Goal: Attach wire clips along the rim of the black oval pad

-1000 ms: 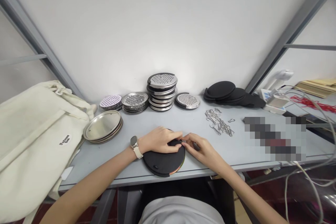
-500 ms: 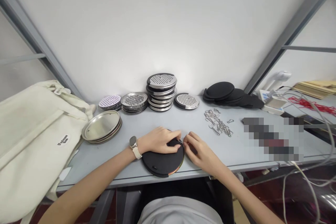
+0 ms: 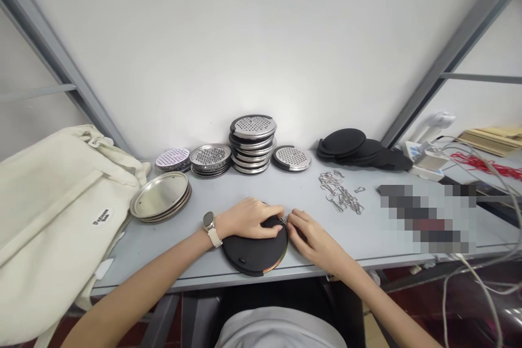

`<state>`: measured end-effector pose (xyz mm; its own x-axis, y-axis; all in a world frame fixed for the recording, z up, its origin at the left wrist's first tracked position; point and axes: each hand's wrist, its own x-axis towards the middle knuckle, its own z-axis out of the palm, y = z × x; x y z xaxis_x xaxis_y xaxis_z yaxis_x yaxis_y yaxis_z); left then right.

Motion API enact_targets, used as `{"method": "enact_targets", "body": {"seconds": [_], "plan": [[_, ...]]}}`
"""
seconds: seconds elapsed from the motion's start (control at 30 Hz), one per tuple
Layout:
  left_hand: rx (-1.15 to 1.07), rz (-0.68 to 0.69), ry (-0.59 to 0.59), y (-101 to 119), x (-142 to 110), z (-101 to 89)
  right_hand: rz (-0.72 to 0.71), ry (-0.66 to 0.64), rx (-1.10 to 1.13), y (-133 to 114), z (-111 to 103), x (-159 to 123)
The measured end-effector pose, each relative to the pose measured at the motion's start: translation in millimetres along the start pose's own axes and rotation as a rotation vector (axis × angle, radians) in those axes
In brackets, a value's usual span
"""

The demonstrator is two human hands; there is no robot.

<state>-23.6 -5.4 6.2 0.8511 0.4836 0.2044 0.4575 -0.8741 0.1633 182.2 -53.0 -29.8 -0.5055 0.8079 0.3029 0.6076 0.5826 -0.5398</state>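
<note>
A round black disc (image 3: 253,253) with a small slot and a shiny coloured rim on one side lies near the table's front edge. My left hand (image 3: 250,218), with a watch on its wrist, rests over the disc's far part, thumb and fingers curled on it. At the disc's far right edge, my right hand (image 3: 306,235) pinches what looks like a small metal clip (image 3: 283,221), mostly hidden by the fingers. To the right lies a loose pile of small metal clips (image 3: 345,198).
Along the wall stand a tall stack of round graters (image 3: 253,129), a lower grater stack (image 3: 211,156), purple-topped graters (image 3: 173,159) and one grater (image 3: 294,157). Metal discs (image 3: 161,196), a cream bag (image 3: 53,217), black covers (image 3: 345,142) and white cables (image 3: 485,283) lie around.
Both hands stay at the disc's far right edge, with only slight finger movement. The whole view has shifted a little.
</note>
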Motion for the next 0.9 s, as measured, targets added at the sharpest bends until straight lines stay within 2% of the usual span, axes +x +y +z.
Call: {"method": "enact_targets", "body": {"seconds": [0.9], "plan": [[0.006,-0.024,-0.019,-1.7,-0.1,1.3,0.011,-0.020,-0.001,0.9,0.9,2.2]]}}
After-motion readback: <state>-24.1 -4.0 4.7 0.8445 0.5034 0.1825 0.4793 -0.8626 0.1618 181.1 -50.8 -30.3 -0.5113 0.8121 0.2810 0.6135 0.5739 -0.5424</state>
